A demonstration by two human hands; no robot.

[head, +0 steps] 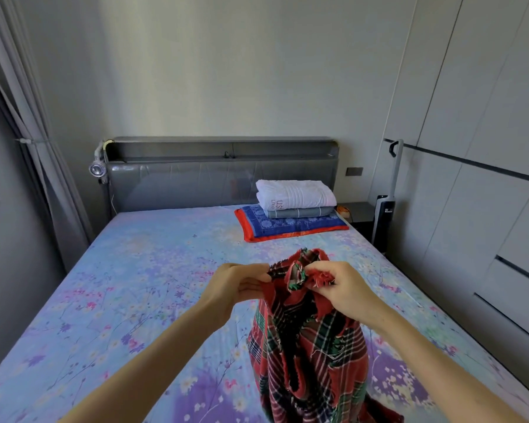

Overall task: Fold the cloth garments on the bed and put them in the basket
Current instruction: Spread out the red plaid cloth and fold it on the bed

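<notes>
Both hands grasp the red, green and black plaid cloth garment (pixel 309 346) by its frayed top edge: left hand (pixel 235 285) pinching one corner, right hand (pixel 345 288) the other, cloth hanging above the floral blue bed (pixel 135 285)

The red, green and black plaid cloth garment (pixel 309 346) runs off the bottom edge, so its lower hem is unseen. Its bunched top hides the fingertips of the left hand (pixel 235 288) and right hand (pixel 345 288). The print on the folded white towel (pixel 295 193) is too small to read.
</notes>
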